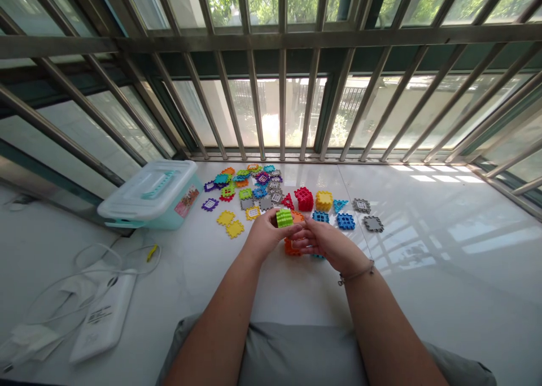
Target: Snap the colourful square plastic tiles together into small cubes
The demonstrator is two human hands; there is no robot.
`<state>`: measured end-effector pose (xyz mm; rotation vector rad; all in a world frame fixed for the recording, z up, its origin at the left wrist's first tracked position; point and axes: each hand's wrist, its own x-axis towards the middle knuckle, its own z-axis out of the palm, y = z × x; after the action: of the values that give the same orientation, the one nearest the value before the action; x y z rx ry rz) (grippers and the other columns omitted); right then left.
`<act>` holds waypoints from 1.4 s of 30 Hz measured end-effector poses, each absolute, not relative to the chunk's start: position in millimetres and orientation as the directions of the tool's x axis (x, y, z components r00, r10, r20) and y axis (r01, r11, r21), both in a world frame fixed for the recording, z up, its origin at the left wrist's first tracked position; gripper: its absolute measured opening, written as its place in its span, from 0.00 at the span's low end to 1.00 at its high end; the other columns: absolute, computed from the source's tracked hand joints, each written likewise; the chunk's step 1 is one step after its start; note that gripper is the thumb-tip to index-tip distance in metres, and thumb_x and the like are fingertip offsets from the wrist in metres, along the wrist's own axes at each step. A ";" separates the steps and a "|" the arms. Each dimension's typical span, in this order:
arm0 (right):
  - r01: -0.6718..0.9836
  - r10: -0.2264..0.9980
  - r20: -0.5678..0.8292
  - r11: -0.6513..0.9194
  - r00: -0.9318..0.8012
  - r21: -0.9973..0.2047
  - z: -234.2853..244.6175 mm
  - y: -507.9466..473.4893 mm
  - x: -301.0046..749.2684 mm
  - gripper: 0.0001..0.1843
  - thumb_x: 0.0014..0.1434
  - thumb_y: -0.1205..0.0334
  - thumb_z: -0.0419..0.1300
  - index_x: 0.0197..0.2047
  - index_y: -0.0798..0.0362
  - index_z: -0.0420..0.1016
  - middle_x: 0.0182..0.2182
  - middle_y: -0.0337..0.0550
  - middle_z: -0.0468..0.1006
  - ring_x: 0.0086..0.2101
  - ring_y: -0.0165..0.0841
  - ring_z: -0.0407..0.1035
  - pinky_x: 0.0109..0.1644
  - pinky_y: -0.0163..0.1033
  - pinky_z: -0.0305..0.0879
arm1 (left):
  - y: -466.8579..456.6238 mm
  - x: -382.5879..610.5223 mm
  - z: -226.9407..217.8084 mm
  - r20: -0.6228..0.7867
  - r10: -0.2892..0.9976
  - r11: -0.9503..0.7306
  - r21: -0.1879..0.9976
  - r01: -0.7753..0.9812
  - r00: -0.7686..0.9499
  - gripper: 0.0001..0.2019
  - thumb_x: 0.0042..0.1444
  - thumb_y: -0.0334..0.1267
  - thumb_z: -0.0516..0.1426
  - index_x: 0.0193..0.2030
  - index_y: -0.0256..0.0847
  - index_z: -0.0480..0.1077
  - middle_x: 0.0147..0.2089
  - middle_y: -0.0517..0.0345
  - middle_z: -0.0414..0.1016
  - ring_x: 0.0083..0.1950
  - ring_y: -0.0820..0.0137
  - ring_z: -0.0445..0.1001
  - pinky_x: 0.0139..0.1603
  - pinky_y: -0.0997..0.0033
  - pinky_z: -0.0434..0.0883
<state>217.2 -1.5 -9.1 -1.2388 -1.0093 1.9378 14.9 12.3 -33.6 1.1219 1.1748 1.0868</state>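
My left hand (266,235) grips a small stack of lime-green interlocking tiles (284,218) with notched edges. Close by on the right, my right hand (329,242) has its fingers stretched toward the stack, with nothing visible in them. Orange tiles (292,247) lie on the white surface, partly hidden behind the right fingers. Just beyond the hands sit a stack of red tiles (304,198), a stack of yellow tiles (324,200) and blue tiles (320,216).
Loose mixed-colour tiles (262,178) are spread behind my left hand, with yellow tiles (234,228) nearer. Grey tiles (373,223) lie at the right. A lidded plastic box (148,197) stands left, above a white power bank (105,312) and cables. Metal bars (282,104) line the back.
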 end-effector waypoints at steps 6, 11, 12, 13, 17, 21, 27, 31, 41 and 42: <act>-0.096 0.835 -0.437 -0.491 -0.335 -0.866 -9.6 -1.0 219.2 0.28 0.70 0.34 0.69 0.53 0.52 0.88 0.46 0.51 0.89 0.40 0.35 0.84 0.42 0.35 0.83 | 8.2 18.8 -32.4 0.080 0.979 -0.107 0.984 0.141 0.185 0.32 0.43 0.46 0.81 0.56 0.44 0.81 0.50 0.54 0.87 0.51 0.59 0.85 0.52 0.64 0.81; -0.154 0.830 -0.381 -0.474 -0.407 -0.867 -14.2 -1.9 217.5 0.28 0.61 0.37 0.78 0.49 0.53 0.88 0.45 0.50 0.90 0.39 0.35 0.85 0.44 0.37 0.84 | 0.3 25.0 -27.7 0.217 0.937 -0.284 0.929 0.236 0.275 0.29 0.51 0.44 0.78 0.60 0.48 0.82 0.57 0.55 0.88 0.57 0.57 0.86 0.61 0.62 0.80; -0.171 0.830 -0.370 -0.472 -0.417 -0.865 -13.8 -2.3 217.4 0.28 0.60 0.37 0.79 0.48 0.53 0.88 0.45 0.50 0.90 0.38 0.36 0.85 0.45 0.39 0.84 | -0.5 25.4 -26.6 0.232 0.932 -0.308 0.912 0.270 0.277 0.28 0.51 0.44 0.78 0.59 0.48 0.82 0.56 0.56 0.88 0.57 0.57 0.86 0.61 0.62 0.80; -0.187 0.830 -0.363 -0.472 -0.424 -0.861 -12.8 -2.7 217.4 0.29 0.59 0.37 0.80 0.49 0.53 0.88 0.45 0.50 0.90 0.39 0.36 0.85 0.47 0.40 0.85 | -0.9 25.4 -25.7 0.246 0.928 -0.327 0.898 0.293 0.280 0.28 0.51 0.44 0.79 0.59 0.49 0.83 0.57 0.57 0.89 0.58 0.57 0.86 0.62 0.62 0.80; -0.202 0.819 -0.361 -0.485 -0.446 -0.851 -7.5 -3.8 217.7 0.35 0.54 0.33 0.81 0.51 0.54 0.88 0.47 0.51 0.89 0.41 0.37 0.85 0.47 0.40 0.85 | -1.6 24.7 -23.5 0.253 0.922 -0.332 0.905 0.266 0.292 0.28 0.52 0.42 0.78 0.59 0.47 0.82 0.59 0.56 0.88 0.59 0.58 0.85 0.62 0.62 0.80; -0.223 0.813 -0.341 -0.485 -0.472 -0.846 -6.6 -3.7 217.3 0.35 0.52 0.34 0.82 0.49 0.54 0.87 0.44 0.48 0.88 0.38 0.36 0.83 0.45 0.40 0.84 | -4.2 25.7 -20.3 0.252 0.919 -0.328 0.915 0.236 0.303 0.26 0.53 0.39 0.77 0.59 0.47 0.82 0.59 0.56 0.88 0.59 0.58 0.85 0.60 0.64 0.81; -0.216 0.819 -0.347 -0.481 -0.456 -0.850 -10.0 -1.7 216.8 0.30 0.55 0.39 0.82 0.47 0.56 0.88 0.41 0.48 0.87 0.34 0.31 0.78 0.37 0.33 0.75 | -6.5 28.4 -14.4 0.250 0.914 -0.341 0.900 0.273 0.318 0.29 0.51 0.44 0.79 0.59 0.47 0.82 0.57 0.57 0.88 0.58 0.59 0.86 0.60 0.64 0.79; -0.162 0.839 -0.332 -0.434 -0.431 -0.886 -12.2 -1.5 217.9 0.28 0.57 0.38 0.80 0.43 0.55 0.88 0.34 0.45 0.85 0.29 0.27 0.72 0.27 0.31 0.61 | -7.0 30.1 -14.2 0.226 0.917 -0.302 0.932 0.203 0.328 0.33 0.47 0.47 0.81 0.59 0.47 0.81 0.58 0.55 0.87 0.58 0.58 0.86 0.59 0.64 0.80; -0.170 0.798 -0.312 -0.452 -0.516 -0.875 -4.0 -3.1 224.0 0.31 0.56 0.38 0.82 0.52 0.53 0.90 0.44 0.47 0.88 0.39 0.32 0.80 0.41 0.32 0.75 | -9.8 32.8 -11.8 0.228 0.938 -0.284 0.937 0.204 0.260 0.29 0.45 0.44 0.81 0.55 0.48 0.84 0.53 0.57 0.89 0.52 0.59 0.87 0.55 0.64 0.82; -0.168 0.795 -0.310 -0.452 -0.521 -0.876 -2.8 -3.6 225.5 0.32 0.56 0.37 0.81 0.53 0.53 0.89 0.44 0.47 0.89 0.40 0.33 0.81 0.43 0.34 0.77 | -9.6 32.3 -11.8 0.232 0.941 -0.286 0.935 0.209 0.249 0.29 0.45 0.44 0.81 0.55 0.48 0.84 0.53 0.57 0.89 0.52 0.59 0.87 0.54 0.64 0.82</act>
<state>225.5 -3.6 -2.8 -0.9880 -1.1027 2.0163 32.3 -9.6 -11.8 1.6849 1.0751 1.1006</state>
